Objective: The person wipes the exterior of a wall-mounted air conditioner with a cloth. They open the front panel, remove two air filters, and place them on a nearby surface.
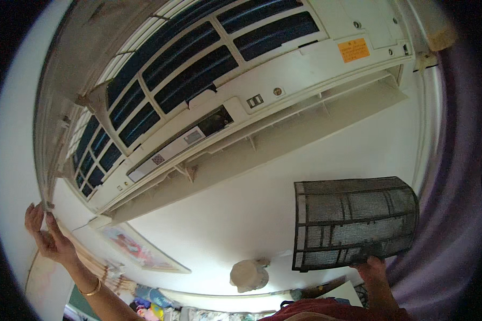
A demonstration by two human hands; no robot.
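A wall-mounted air conditioner indoor unit fills the upper view, its front panel raised and the dark coil fins showing behind a white grid frame. At the left, my left hand pinches the lower corner of the raised panel between thumb and fingers. My right hand, low on the right, grips the bottom edge of a dark mesh air filter in a black plastic frame, held below the unit and apart from it. The louver flap hangs along the unit's lower edge.
A purple curtain hangs at the right, beside a pipe by the wall. Below the unit are a framed picture and a covered wall lamp. Colourful items lie at the bottom left. An orange sticker bears writing.
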